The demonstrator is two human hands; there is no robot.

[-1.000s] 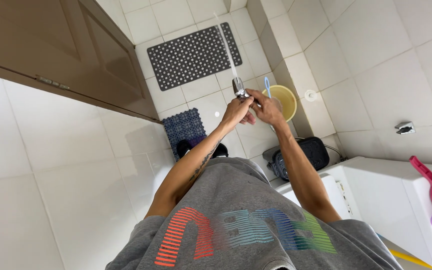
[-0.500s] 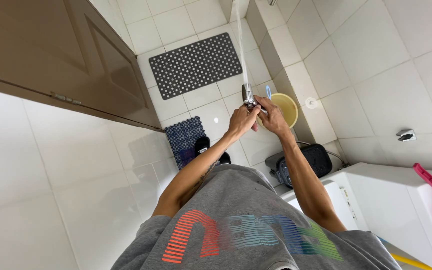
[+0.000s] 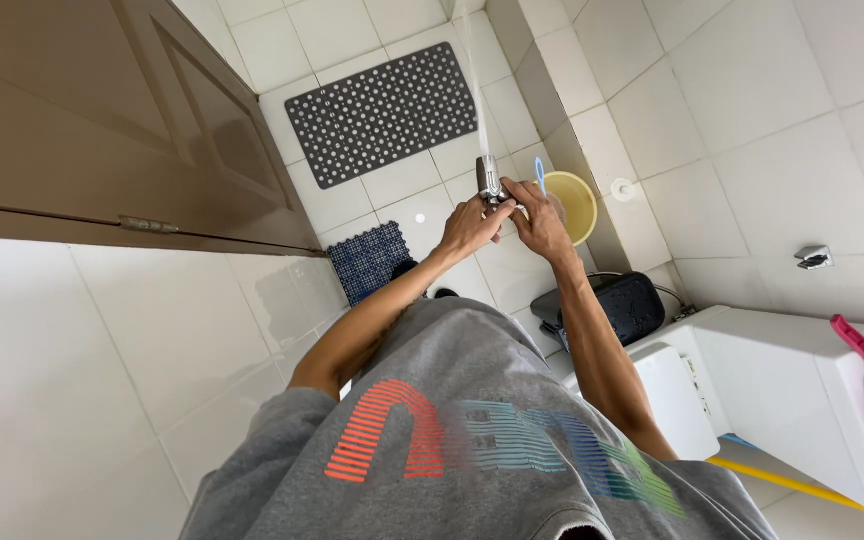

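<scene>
Both hands, left [image 3: 467, 228] and right [image 3: 542, 222], are closed on a metal handle [image 3: 489, 180], apparently a mop's, above the yellow bucket [image 3: 574, 205].

I see a shiny chrome metal fitting [image 3: 490, 180], glossy white ceramic wall tiles [image 3: 752, 110], a perforated matt grey rubber mat [image 3: 382, 112], a smooth yellow plastic bucket [image 3: 574, 205], and a soft grey cloth shirt [image 3: 472, 440].

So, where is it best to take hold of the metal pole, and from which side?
Grip the pole at its near end, by the darker metal collar, where both the left hand and right hand already meet. Come from the sides, one hand each: the pole is thin and points straight away.
</scene>
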